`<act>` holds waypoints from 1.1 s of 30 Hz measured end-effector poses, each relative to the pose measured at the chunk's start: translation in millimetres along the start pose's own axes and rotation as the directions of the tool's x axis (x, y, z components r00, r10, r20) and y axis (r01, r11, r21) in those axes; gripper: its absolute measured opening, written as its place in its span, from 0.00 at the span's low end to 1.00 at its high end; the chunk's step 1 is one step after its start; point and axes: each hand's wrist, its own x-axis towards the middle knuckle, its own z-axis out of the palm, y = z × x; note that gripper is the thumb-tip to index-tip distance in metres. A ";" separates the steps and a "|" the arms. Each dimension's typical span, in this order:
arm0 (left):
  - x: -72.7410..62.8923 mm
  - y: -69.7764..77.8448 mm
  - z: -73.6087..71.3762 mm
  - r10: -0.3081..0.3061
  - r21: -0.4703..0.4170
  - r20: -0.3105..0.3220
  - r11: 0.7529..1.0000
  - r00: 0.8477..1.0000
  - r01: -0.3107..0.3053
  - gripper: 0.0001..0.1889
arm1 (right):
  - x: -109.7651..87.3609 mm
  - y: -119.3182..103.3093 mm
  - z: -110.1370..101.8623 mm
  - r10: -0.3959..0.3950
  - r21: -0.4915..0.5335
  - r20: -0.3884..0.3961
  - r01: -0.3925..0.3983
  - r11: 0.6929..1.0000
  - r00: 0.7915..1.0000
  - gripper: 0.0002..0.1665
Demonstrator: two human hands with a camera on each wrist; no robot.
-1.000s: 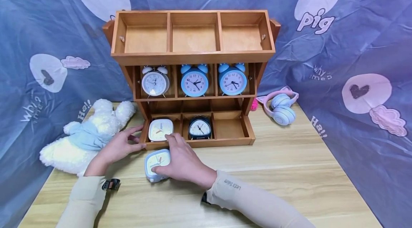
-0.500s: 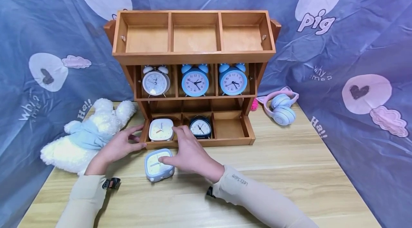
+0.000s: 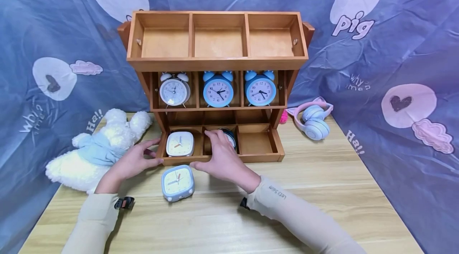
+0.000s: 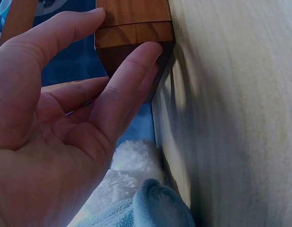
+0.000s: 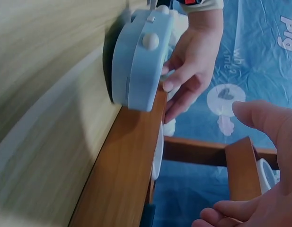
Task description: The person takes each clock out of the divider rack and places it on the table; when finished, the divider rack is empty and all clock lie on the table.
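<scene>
At the lower left corner of the wooden shelf (image 3: pixel 222 159), my left hand (image 3: pixel 134 162) touches the wood with its thumb and fingertips, its fingers fairly straight. My right hand (image 3: pixel 224 160) is open over the front board, in front of the dark alarm clock (image 3: pixel 231 137) in the lower middle compartment and partly hiding it. The right wrist view has my right hand (image 5: pixel 266 161) with thumb and fingers spread and nothing between them. A light blue square alarm clock (image 3: pixel 177 183) sits on the table just before the shelf. A white square alarm clock (image 3: pixel 180 144) sits in the lower left compartment.
On the middle tier stand a white twin-bell clock (image 3: pixel 174 92) and two blue ones, one of them the middle blue clock (image 3: pixel 218 92). A white plush toy (image 3: pixel 93 154) lies left of the shelf, beside my left arm. Headphones (image 3: pixel 313 120) lie to the right.
My right hand has left the light blue clock and moved right and up to the dark clock. The light blue clock has turned slightly and stays on the table. My left hand stays put.
</scene>
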 end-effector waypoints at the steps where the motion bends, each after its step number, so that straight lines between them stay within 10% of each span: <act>1: -0.1 0.1 -0.1 0.000 -0.001 0.001 1.000 1.000 0.000 0.46 | 0.5 1.9 -0.8 0.003 0.002 -0.004 -0.003 1.000 1.000 0.63; 33: 2.2 -3.0 -1.6 0.000 -0.006 0.027 1.000 1.000 0.001 0.46 | 29.2 54.6 -19.1 0.083 -0.073 -0.099 -0.090 0.993 0.992 0.58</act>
